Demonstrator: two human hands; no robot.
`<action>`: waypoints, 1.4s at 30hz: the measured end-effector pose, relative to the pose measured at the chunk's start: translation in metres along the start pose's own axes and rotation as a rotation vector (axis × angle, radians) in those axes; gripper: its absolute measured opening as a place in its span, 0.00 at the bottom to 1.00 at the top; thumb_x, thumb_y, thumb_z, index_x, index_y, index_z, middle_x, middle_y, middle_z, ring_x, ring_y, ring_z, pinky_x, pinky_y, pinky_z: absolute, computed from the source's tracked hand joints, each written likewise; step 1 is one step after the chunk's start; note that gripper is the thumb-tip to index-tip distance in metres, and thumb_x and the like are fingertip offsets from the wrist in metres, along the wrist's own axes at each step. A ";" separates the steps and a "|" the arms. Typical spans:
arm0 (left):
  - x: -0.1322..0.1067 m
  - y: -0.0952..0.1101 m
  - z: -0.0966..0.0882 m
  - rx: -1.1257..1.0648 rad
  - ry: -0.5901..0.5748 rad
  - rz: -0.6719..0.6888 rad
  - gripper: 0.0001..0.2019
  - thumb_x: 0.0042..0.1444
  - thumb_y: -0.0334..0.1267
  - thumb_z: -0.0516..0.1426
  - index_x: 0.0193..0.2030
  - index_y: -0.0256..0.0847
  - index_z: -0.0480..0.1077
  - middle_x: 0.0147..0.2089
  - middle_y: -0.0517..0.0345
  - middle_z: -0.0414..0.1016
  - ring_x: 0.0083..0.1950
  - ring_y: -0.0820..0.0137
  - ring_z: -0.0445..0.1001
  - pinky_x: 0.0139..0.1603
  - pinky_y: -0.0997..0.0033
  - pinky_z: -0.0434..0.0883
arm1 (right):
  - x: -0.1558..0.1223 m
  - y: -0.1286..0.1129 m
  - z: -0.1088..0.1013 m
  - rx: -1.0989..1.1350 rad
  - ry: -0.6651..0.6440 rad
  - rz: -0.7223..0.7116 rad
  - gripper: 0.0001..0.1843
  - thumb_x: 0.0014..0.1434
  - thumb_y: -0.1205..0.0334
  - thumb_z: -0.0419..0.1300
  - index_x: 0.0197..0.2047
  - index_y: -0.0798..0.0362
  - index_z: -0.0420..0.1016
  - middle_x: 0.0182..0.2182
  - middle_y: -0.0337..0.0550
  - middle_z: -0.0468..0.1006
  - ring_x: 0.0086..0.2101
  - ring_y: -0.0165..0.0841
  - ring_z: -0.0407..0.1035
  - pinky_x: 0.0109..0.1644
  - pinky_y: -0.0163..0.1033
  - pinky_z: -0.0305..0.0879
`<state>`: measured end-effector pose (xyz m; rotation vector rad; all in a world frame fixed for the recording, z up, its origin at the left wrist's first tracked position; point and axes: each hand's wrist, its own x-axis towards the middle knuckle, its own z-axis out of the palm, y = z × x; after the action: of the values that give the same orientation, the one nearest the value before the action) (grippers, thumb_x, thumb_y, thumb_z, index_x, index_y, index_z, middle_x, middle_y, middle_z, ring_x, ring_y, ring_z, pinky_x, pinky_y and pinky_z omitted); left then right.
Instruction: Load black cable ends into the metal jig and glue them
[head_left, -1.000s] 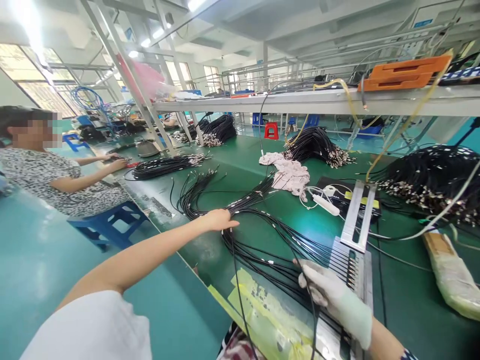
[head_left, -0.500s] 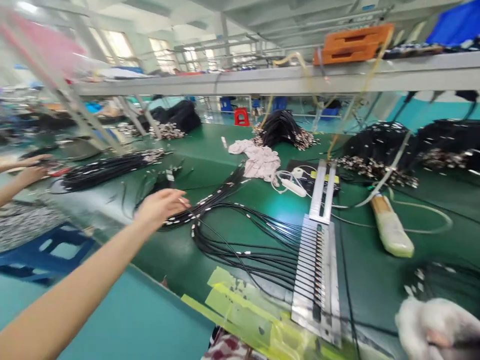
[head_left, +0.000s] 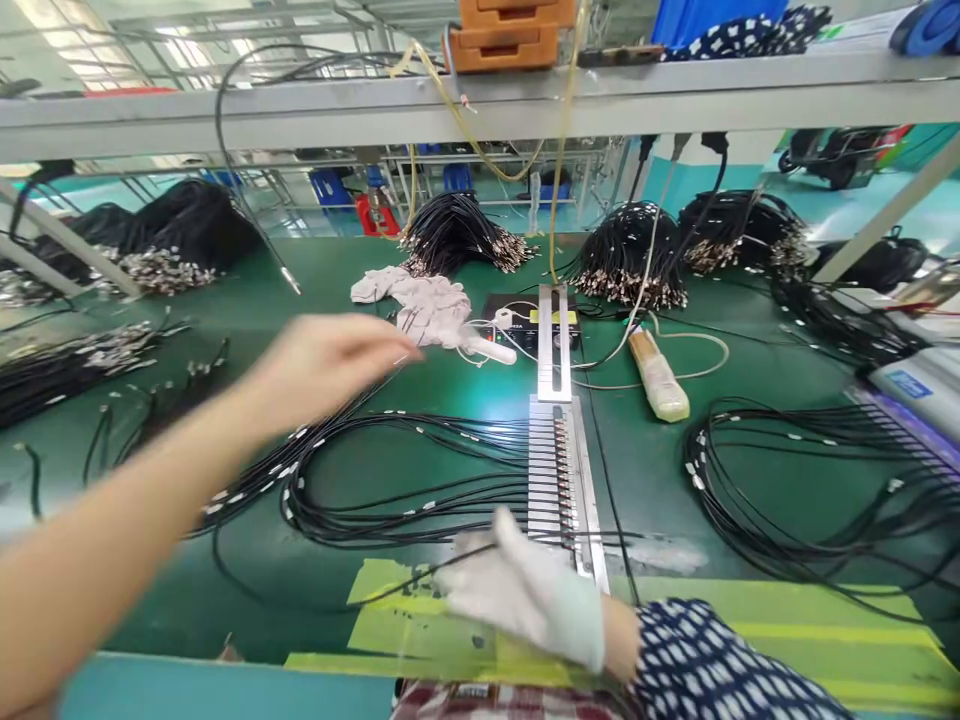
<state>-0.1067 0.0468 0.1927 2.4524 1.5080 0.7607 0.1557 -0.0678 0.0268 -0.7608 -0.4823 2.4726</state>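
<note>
My left hand [head_left: 337, 365], bare and blurred, is raised over the left-hand black cable bundle [head_left: 266, 475], its fingers drawn together; what they hold, if anything, is not clear. My right hand [head_left: 517, 590], in a white glove, is low at the near end of a slotted metal fixture [head_left: 544, 470]. A single black cable [head_left: 409, 583] passes between its thumb and fingers, and the hand looks closed on it. Several black cables lie side by side in the fixture, metal ends in a row, their lengths looping left. Yellow-green tape [head_left: 375, 590] lies under the right hand.
Beyond the fixture are a crumpled pale cloth [head_left: 427, 305], a black box [head_left: 517, 315] and a wrapped brush-like tool [head_left: 660, 380]. Heaps of black cables [head_left: 630, 255] line the back. More looped cables [head_left: 705, 450] lie right. A grey shelf [head_left: 300, 115] crosses above.
The view has swung right. My left hand has lifted off the cable bundle. My gloved right hand has come from the far right to the fixture's near end.
</note>
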 end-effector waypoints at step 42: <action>0.031 0.008 0.255 -0.222 -0.057 0.203 0.10 0.69 0.36 0.49 0.44 0.42 0.71 0.39 0.55 0.73 0.42 0.70 0.73 0.45 0.71 0.73 | 0.002 -0.152 -0.138 -1.323 0.647 -0.917 0.17 0.70 0.51 0.49 0.48 0.48 0.76 0.53 0.48 0.73 0.56 0.40 0.66 0.65 0.50 0.59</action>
<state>0.0379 0.1015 -0.0121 2.4583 1.1009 0.8350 0.2920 0.0816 -0.0115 -1.2920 -1.7176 0.7618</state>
